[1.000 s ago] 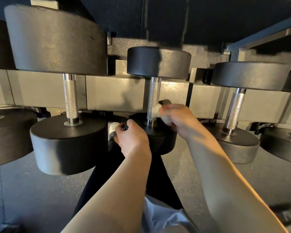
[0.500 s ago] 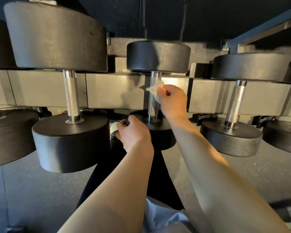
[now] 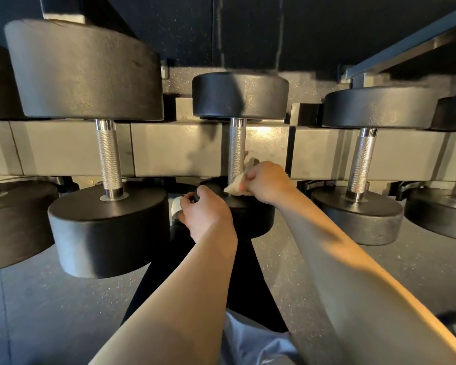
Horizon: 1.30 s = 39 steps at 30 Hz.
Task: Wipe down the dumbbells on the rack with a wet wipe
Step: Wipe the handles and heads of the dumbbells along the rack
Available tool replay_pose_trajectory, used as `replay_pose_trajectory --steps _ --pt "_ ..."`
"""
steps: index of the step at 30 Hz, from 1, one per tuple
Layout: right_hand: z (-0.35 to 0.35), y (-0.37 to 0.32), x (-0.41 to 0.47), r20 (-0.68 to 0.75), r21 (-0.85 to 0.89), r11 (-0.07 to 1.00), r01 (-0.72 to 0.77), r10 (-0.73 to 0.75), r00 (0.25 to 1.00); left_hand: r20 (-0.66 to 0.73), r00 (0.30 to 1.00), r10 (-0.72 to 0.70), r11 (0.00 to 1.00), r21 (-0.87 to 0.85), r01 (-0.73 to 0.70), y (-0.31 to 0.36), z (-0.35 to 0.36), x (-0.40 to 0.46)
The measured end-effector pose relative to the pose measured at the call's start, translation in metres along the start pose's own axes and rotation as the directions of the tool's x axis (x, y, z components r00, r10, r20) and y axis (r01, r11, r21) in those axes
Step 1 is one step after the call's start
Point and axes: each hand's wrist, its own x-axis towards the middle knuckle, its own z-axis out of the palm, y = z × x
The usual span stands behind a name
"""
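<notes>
A small black dumbbell with a knurled steel handle lies across the grey rack in the middle. My right hand pinches a crumpled white wet wipe against the lower part of that handle. My left hand grips the rim of the dumbbell's near black head, fingers curled over its edge. A larger dumbbell lies to the left and another to the right.
More dumbbells sit at the far left and far right of the rack. Speckled grey floor lies below. My dark trouser legs and a white shoe show under the rack. A blue-grey frame bar crosses the upper right.
My right hand slid the wipe down the middle handle from near the far head to the near head. My left hand stayed on the near head's rim.
</notes>
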Motion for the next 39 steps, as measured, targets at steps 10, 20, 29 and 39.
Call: replay_pose_trajectory --steps 10,20,29,39 --pt "0.001 -0.038 0.033 -0.14 0.899 0.436 0.033 0.214 0.967 0.001 1.0 -0.005 1.0 0.016 0.005 -0.001 0.0 0.001" --pt "0.01 -0.031 0.033 -0.527 0.588 0.782 0.209 0.173 0.832 0.018 1.0 -0.001 0.999 0.049 0.0 0.0 0.0 0.0" --pt "0.001 -0.009 0.002 -0.34 -0.139 0.976 0.168 -0.206 0.917 0.039 0.999 -0.001 0.999 0.049 -0.001 0.001 -0.003 -0.002" --pt "-0.019 -0.012 0.0 -0.402 0.146 0.979 0.145 -0.075 0.913 0.025 1.0 -0.007 1.0 0.004 0.007 -0.001 -0.001 0.001"
